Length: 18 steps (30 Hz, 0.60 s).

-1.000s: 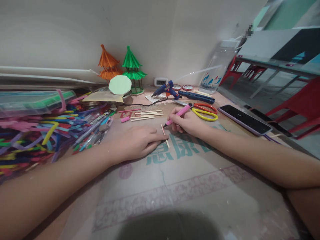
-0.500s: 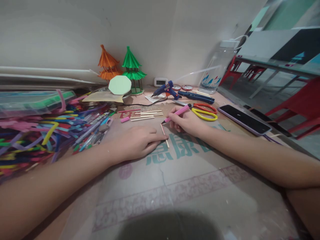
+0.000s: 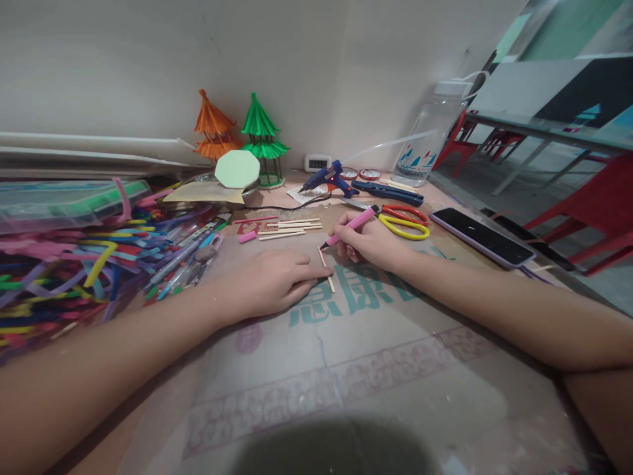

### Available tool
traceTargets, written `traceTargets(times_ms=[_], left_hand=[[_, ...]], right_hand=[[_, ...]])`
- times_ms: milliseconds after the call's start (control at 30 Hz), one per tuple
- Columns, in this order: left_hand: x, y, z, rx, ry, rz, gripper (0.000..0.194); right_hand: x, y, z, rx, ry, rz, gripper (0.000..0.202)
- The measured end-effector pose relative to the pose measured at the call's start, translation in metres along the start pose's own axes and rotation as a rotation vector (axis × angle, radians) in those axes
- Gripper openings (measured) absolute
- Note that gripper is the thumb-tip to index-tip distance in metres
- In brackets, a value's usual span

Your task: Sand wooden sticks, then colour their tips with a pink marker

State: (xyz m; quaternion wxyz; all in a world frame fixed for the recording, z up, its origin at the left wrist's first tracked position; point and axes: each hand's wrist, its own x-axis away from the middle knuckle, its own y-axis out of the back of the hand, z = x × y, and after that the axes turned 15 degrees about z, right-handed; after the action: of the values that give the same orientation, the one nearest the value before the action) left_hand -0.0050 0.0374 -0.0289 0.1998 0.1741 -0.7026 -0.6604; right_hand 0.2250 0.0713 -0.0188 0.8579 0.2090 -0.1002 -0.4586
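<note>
A short wooden stick (image 3: 330, 282) lies on the covered tabletop, its upper part coloured pink. My left hand (image 3: 277, 280) rests flat beside it, index finger pressing the stick down and the other fingers curled. In my right hand (image 3: 363, 241) is a pink marker (image 3: 353, 225), gripped like a pen, with its dark tip at the stick's far end. The marker's pink cap (image 3: 248, 237) sits left of several plain wooden sticks (image 3: 289, 227). One pink stick (image 3: 262, 218) lies just behind the cap.
Pipe cleaners (image 3: 44, 277) and pens crowd the left side. Behind stand orange (image 3: 212, 125) and green (image 3: 260, 132) pagoda models, a glue gun (image 3: 326, 177) and a timer (image 3: 317, 162). Scissors (image 3: 403, 224), pliers-like tool (image 3: 388, 192), phone (image 3: 482, 236) and bottle (image 3: 428, 135) are at right.
The marker tip has shifted very slightly toward me at the stick's far end. My left hand and the stick look unmoved.
</note>
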Motion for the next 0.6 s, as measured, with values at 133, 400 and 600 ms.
traceTargets(times_ms=[133,400,600], left_hand=[[0.0000,0.0002,-0.0003,0.010,-0.005,-0.007,0.037],[0.0007,0.0000,0.0004,-0.001,-0.004,-0.007,0.037],[0.0021,-0.0025,0.0008,-0.021,-0.032,-0.039,0.037]], right_hand=[[0.0012,-0.0003,0.0013,-0.024,-0.019,0.015,0.016],[0.0029,-0.0001,0.0028,-0.046,-0.010,0.057,0.012],[0.0040,0.0016,0.0013,-0.073,0.012,0.096,0.013]])
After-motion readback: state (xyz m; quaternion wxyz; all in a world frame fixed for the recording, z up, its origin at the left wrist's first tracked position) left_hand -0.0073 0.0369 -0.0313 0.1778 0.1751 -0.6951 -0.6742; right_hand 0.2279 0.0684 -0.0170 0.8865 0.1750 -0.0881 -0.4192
